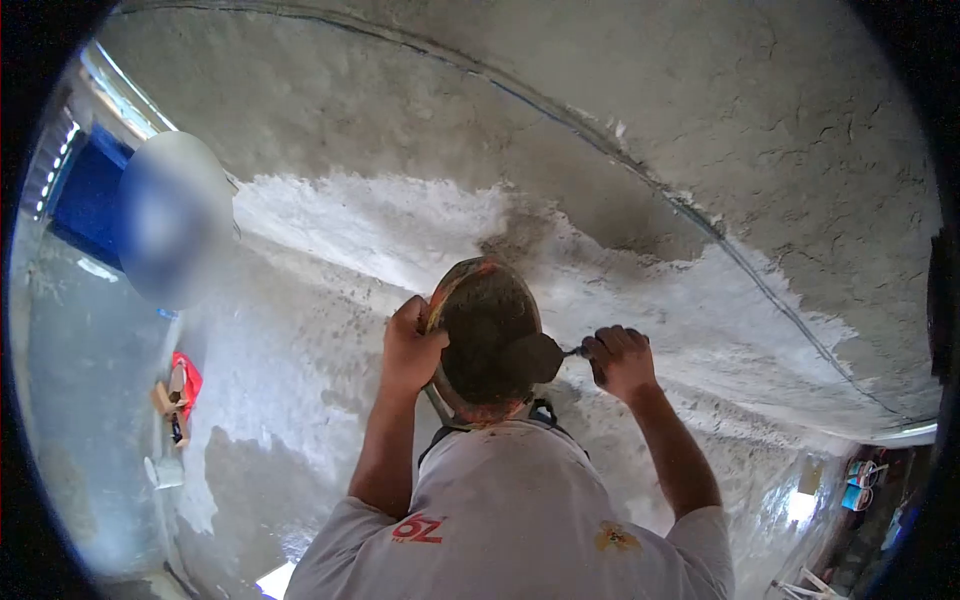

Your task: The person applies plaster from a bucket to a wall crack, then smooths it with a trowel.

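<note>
And here's the basin, (489,411) just in front of the person's shirt, (505,490) with the left hand (413,345) gripping its left rim, thumb hooked over towards the inside. To the basin's right, the right hand (620,361) is wrapped round the handle of a trowel (537,357) — blade lying across the right rim, at the edge of the dark mix (488,310) inside. How much that blade carries, one can't tell. Good work here likely depends on the left grip: best to keep the basin level and close to the body, so a push from the trowel doesn't tip it. The blade should slide in flat and lift a modest load — drips look the likeliest trouble. Beyond the basin, a pale patch (370,217) spreads over the rough grey surface.
</note>
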A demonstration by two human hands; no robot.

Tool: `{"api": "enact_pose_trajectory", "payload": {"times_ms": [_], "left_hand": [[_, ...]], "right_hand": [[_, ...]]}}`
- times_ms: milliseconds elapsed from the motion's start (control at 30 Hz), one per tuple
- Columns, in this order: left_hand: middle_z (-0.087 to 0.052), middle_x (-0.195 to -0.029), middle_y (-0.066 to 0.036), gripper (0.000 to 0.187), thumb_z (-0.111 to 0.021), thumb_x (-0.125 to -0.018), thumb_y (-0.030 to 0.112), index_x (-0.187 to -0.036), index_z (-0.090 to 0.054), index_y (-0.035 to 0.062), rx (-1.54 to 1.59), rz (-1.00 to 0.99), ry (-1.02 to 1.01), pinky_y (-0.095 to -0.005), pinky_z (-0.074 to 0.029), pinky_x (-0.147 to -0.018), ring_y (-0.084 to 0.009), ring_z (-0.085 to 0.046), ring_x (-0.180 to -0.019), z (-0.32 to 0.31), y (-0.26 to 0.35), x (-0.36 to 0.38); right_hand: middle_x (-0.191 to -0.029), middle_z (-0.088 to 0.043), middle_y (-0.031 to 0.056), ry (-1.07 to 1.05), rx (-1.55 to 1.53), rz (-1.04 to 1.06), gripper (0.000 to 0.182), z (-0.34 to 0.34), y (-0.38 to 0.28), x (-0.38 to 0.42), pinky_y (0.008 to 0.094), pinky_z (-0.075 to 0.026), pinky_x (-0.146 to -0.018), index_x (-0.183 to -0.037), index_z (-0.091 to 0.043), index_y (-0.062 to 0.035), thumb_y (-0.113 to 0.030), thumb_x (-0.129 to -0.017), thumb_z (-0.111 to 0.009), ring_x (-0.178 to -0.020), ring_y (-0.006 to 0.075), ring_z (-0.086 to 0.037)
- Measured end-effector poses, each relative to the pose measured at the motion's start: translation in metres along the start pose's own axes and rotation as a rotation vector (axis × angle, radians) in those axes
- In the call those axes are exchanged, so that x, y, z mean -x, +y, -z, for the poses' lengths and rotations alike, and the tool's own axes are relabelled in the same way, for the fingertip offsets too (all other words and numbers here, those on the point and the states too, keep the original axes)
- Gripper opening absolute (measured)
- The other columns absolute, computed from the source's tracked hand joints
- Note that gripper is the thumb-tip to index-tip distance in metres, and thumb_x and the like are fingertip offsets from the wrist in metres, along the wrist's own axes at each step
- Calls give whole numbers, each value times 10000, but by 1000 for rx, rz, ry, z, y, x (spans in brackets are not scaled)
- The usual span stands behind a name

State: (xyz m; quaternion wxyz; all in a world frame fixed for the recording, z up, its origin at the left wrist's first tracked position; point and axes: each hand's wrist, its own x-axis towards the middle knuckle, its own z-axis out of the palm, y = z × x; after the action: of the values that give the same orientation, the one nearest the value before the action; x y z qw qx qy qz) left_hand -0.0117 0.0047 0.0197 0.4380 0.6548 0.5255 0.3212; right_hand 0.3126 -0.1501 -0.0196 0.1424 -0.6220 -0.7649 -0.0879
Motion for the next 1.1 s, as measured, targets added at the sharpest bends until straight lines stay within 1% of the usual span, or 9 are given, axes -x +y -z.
{"api": "enact_pose_trajectory", "payload": {"times_ms": [167, 267, 400, 500, 633, 800, 900, 1033, 1100], "left_hand": [[-395, -717, -4, 300, -661, -625, -5, -765, -402, 55, -62, -5, 3, -315, -382, -616, -133, -404, -699, 8, 17, 2], [-388, -710, -16, 299, -659, -627, -8, -768, -402, 46, -23, -35, -17, -312, -384, -616, -135, -406, -692, 11, 15, -2], [-408, -709, -29, 282, -660, -636, -5, -771, -417, 42, -46, -66, -39, -318, -396, -623, -143, -422, -691, 9, -3, -10], [-443, -718, -37, 262, -655, -644, -2, -780, -435, 36, -70, -61, -92, -330, -414, -638, -148, -442, -700, 8, -1, -12], [-475, -727, -46, 257, -659, -642, 13, -790, -450, 33, -147, -61, -114, -335, -427, -655, -165, -466, -709, 8, -2, -16], [-470, -724, -51, 267, -666, -636, 33, -792, -449, 30, -122, -32, -139, -338, -425, -655, -178, -472, -710, 13, -6, -16], [-470, -728, -42, 269, -666, -627, 33, -786, -449, 32, -104, -44, -132, -331, -420, -649, -164, -465, -711, 15, 3, -11], [-469, -693, -38, 240, -667, -654, 4, -773, -461, 31, -2, -16, -133, -330, -399, -594, -130, -450, -664, 17, 9, -11], [-469, -696, -29, 238, -669, -655, -2, -769, -463, 35, 54, -15, -123, -325, -395, -594, -121, -450, -670, 18, 8, -9]], "right_hand": [[-869, -562, -3, 8, 118, 0, 89, -17, -23, -34, 389, -470, -682, -918, -646, -179, -244, -865, -675, -828, 193, -589], [-889, -572, -11, -72, 100, 101, 123, -18, -32, -47, 373, -477, -699, -949, -660, -173, -228, -839, -672, -860, 190, -581], [-969, -594, 22, -70, 132, 292, 305, -35, -39, -44, 358, -490, -755, -1043, -687, -114, -215, -756, -662, -895, 199, -567], [-1001, -593, 39, -29, 100, 358, 342, -46, -46, -42, 368, -488, -768, -1048, -682, -67, -210, -738, -669, -906, 214, -567], [-1029, -601, 35, -34, 63, 328, 341, -66, -56, -32, 390, -501, -755, -1071, -694, -98, -221, -754, -686, -919, 232, -574], [-1104, -651, 36, -113, -191, 103, 304, -81, -77, -22, 445, -560, -825, -1112, -721, -212, -229, -808, -717, -1067, 270, -636], [-1100, -679, 60, -83, -466, -31, 368, -80, -75, -22, 452, -569, -862, -1100, -740, -191, -212, -736, -789, -1060, 285, -660], [-1078, -705, 81, 35, -549, -91, 415, -62, -58, -14, 443, -580, -836, -1076, -760, -162, -189, -670, -844, -996, 302, -677], [-1049, -725, 91, 70, -511, -279, 396, -56, -51, -3, 426, -586, -813, -1059, -770, -143, -168, -673, -852, -966, 298, -691]]}}
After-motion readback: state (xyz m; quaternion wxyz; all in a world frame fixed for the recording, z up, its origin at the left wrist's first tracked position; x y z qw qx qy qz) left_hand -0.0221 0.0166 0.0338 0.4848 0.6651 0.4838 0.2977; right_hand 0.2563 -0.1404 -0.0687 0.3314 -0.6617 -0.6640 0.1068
